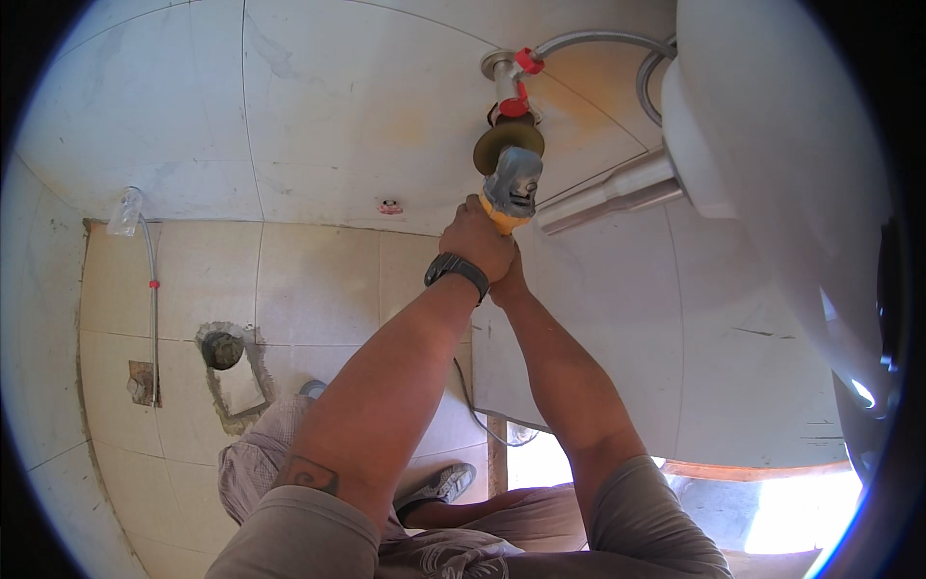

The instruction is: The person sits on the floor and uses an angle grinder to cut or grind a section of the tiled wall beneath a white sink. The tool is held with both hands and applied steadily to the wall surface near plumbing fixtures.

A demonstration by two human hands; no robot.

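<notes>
An angle grinder [515, 183] with a grey head and yellow body points away from me toward the tiled wall. My left hand [477, 237], with a black watch on its wrist, is closed around the yellow body just behind the head. Behind and below it, my right hand [511, 281] is closed on the rear of the tool, its fingers partly hidden. The round cutting disc [496, 147] is at the wall, just below a metal valve [505, 81] with a red handle. Whether the disc touches anything there cannot be made out.
A braided hose [603, 37] runs from the valve toward a white basin [772, 125]. The basin's metal drain pipe [612, 196] sticks out just right of the grinder. A cable [466, 391] hangs below my hands. At left are a floor hole [223, 349] and another hose [152, 318].
</notes>
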